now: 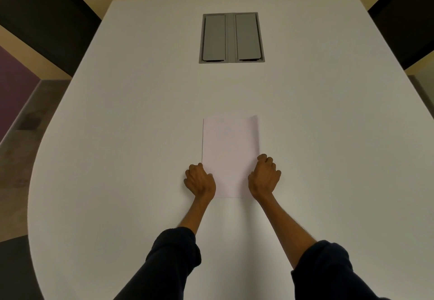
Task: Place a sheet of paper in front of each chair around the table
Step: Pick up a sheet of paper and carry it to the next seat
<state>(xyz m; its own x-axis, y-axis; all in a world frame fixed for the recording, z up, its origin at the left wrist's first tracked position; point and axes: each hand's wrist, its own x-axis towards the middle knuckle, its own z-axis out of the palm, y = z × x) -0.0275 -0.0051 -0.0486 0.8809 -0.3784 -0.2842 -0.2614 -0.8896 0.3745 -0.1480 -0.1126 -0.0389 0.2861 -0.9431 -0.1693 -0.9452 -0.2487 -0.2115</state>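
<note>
The left hand [199,180] and right hand [264,175], apart, pinch the paper's [231,149] long sides; it points toward the worktop's [141,111] far edge.

Meeting room: table [141,111], cable hatch [231,37]

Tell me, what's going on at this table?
A person reaches over a white table, where one sheet of paper lies flat in front of them. The left hand sits at the sheet's left edge and the right hand at its right edge, fingers curled; whether they pinch it is unclear. No other sheets show.
</note>
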